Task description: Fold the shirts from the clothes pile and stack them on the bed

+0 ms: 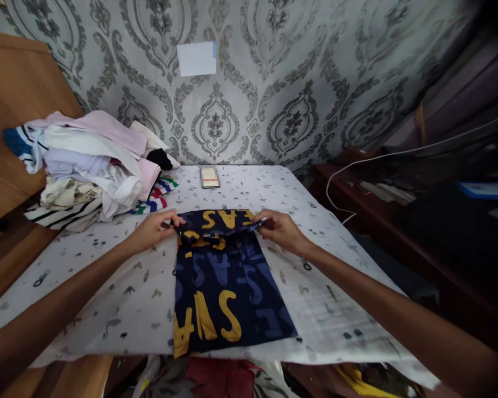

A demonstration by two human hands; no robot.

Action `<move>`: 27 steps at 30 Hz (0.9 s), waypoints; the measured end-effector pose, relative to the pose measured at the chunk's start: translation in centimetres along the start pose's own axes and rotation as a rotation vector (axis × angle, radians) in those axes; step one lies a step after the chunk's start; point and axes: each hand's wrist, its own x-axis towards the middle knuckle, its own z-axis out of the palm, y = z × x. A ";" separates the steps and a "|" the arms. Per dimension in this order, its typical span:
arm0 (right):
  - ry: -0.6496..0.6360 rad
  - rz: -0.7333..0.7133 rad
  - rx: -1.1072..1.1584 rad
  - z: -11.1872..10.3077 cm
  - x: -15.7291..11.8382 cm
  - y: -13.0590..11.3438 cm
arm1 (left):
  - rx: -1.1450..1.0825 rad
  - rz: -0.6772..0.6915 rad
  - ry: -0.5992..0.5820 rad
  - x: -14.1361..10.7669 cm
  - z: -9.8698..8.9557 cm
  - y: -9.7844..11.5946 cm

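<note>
A navy garment (228,287) with yellow and blue lettering lies on the white patterned sheet, its far part folded over toward me. My left hand (155,229) pinches the garment's far left edge between thumb and fingers. At the opposite side, my right hand (284,231) grips the far right corner in the same way. Between the two hands the cloth is slightly raised and creased. The near part rests flat, close to the sheet's front edge. Whether it is a shirt or shorts I cannot tell.
A heap of clothes (95,160) sits at the back left against a wooden panel (20,110). Near the wall lies a small blurred packet (209,177). A white cable (382,153) runs over the dark furniture on the right. More fabrics (219,378) are below the front edge.
</note>
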 end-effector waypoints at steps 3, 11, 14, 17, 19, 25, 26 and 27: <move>-0.099 -0.131 -0.301 0.2 -2.1 0.4 | 0.186 0.093 -0.127 -2.3 1.2 -0.3; -0.027 -0.215 -0.463 0.6 -0.3 -2.1 | 0.417 0.165 0.057 -0.6 0.8 1.5; 0.002 -0.300 -0.615 3.4 1.8 -2.0 | 0.512 0.188 0.110 2.0 3.3 1.2; -0.142 -0.288 -0.749 6.0 2.7 -0.6 | 0.611 0.108 0.002 3.4 6.6 -0.1; -0.208 -0.233 -0.779 6.9 2.6 0.5 | 0.645 0.061 -0.051 3.5 8.0 -0.9; -0.175 -0.207 -0.615 5.2 2.9 1.5 | 0.429 0.054 0.033 3.4 5.8 -1.7; -0.150 -0.200 -0.589 4.5 3.2 1.6 | 0.382 0.036 0.050 3.5 4.8 -1.8; -0.134 -0.179 -0.582 3.9 3.5 1.7 | 0.355 0.009 0.051 3.7 3.7 -2.0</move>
